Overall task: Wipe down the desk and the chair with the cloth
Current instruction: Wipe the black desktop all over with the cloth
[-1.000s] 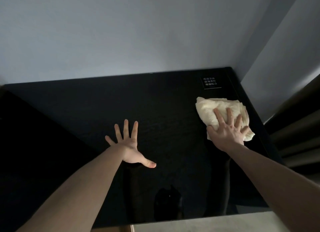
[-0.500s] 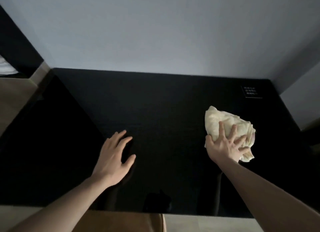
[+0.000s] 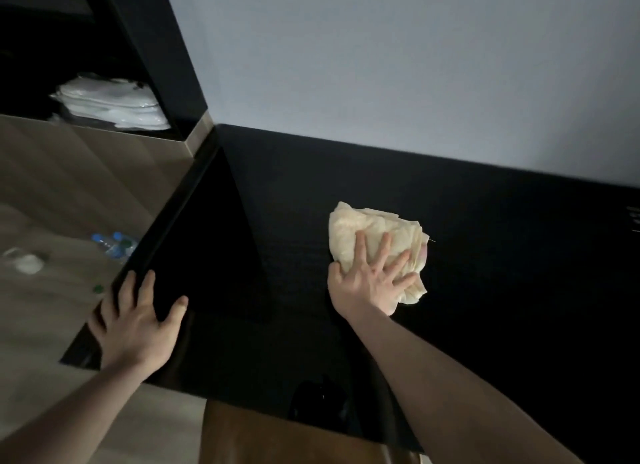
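Cloth (image 3: 375, 235), cream and bunched into soft folds, lies mid-desk under the right hand (image 3: 369, 283), whose fingers are spread flat to press it down, likely so it drags evenly across the surface. The desk (image 3: 502, 255) is glossy black, set against a pale wall. The left hand (image 3: 133, 320) rests at the desk's left edge, fingers loosely apart, probably bracing.

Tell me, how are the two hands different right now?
The right hand presses the cream cloth with spread fingers; the left hand touches no cloth. The right hand is out on the desk; the left hand rests at its left edge. Both lie flat, palms down.
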Tool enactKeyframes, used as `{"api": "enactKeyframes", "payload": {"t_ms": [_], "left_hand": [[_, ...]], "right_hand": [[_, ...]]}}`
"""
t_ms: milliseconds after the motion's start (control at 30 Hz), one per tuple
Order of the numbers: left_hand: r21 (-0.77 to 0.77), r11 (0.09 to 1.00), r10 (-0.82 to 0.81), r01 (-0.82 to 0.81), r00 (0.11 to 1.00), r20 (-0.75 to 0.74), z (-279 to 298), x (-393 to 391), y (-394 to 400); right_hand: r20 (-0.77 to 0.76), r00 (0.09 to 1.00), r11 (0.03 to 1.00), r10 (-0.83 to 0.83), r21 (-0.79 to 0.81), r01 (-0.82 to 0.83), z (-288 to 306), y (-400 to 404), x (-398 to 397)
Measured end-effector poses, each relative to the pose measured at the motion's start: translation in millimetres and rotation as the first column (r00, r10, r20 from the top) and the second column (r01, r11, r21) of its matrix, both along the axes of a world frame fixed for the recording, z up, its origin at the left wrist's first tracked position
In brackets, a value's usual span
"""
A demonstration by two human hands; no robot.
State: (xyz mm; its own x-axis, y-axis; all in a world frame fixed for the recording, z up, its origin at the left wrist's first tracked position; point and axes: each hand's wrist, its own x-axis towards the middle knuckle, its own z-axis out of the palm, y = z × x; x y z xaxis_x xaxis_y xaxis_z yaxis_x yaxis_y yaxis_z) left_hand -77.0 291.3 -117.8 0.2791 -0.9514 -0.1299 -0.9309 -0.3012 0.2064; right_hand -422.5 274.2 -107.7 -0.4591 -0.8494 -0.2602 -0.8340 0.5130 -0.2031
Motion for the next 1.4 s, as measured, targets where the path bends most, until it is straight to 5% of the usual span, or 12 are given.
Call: {"api": "enactKeyframes", "payload": {"t_ms": [267, 433, 667, 1033, 1267, 1400], "left_hand": [[-0.091, 0.996, 0.000, 0.004, 0.999, 0.042, -12.4, -0.8, 2.6], [-0.117, 0.993, 0.011, -0.007, 0.999, 0.032, -17.1, 2.3, 1.0], [-0.093, 0.995, 0.028, -0.027, 1.000, 0.014, -18.6, 3.0, 0.0], [-0.108, 0.994, 0.029, -0.029, 1.000, 0.004, -21.9, 3.3, 0.1], [-0.055, 0.998, 0.023, -0.024, 1.000, -0.013, -12.7, 1.6, 1.4], [-0.057, 0.998, 0.031, -0.032, 0.999, -0.010, -9.3, 1.3, 0.8]], "right_hand": [[0.110, 0.970, 0.976, 0.216, -0.003, -0.217, 7.3, -44.2, 151.5], [0.220, 0.860, 0.884, 0.460, -0.021, -0.467, 11.4, -51.4, 228.1], [0.146, 0.804, 0.814, 0.576, -0.009, -0.581, 7.0, -123.1, 174.1], [0.031, 0.909, 0.909, 0.415, 0.025, -0.415, 4.5, -169.6, 165.3], [0.062, 0.682, 0.685, 0.728, -0.027, -0.728, 9.0, -35.7, 157.9], [0.086, 0.594, 0.595, 0.800, 0.027, -0.804, 8.3, -35.3, 128.9]]}}
